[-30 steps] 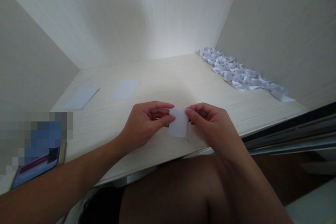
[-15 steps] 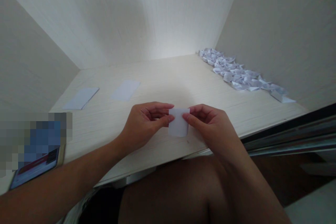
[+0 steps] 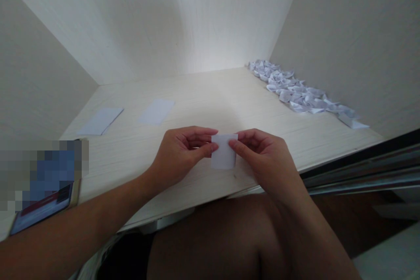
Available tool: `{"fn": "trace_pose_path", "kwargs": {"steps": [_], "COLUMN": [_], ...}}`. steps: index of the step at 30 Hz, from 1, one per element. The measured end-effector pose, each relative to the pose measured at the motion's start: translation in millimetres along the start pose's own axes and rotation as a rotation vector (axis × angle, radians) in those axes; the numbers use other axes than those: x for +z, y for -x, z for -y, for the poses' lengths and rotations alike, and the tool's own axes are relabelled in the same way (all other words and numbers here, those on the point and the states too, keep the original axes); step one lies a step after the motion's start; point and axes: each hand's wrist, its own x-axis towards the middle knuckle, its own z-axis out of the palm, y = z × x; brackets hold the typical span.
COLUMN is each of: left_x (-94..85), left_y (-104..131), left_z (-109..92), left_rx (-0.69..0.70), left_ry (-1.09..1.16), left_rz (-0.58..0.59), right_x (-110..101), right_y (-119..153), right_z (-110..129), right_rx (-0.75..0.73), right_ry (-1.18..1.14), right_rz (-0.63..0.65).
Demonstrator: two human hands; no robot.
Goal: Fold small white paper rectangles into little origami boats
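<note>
Pinching closed on the paper slip, my left hand and right hand flank it evenly. Its long axis seems upright.

Head view (single camera): close above desk, facing forward, down.

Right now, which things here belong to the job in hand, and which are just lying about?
In the job:
held paper, between left hand and right hand
probably the flat papers and paper pile

Lying about, it seems:
phone-like device
</note>
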Motion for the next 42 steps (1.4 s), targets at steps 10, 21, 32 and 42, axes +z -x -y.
{"fn": "trace_pose_path", "kwargs": {"steps": [10, 21, 32, 42], "left_x": [-0.3, 1.6, 3.8, 4.2], "left_y": [1.2, 3.0, 3.6, 4.4], "left_z": [-0.6, -3.4, -5.7, -7.0], "left_rx": [-0.001, 0.023, 0.034, 0.036], "left_ry": [0.005, 0.026, -0.067, -0.080], "left_rz": [-0.008, -0.020, -0.069, -0.084], "right_x": [3.0, 4.6, 5.1, 3.4], "right_y": [1.0, 1.9, 3.3, 4.0], "right_z": [-0.1, 0.6, 2.4, 2.1], "right_rx": [-0.024, -0.019, 0.011, -0.012], "right_ry": [-0.048, -0.054, -0.066, -0.065], "right_rz": [-0.032, -0.043, -0.028, -0.004]}}
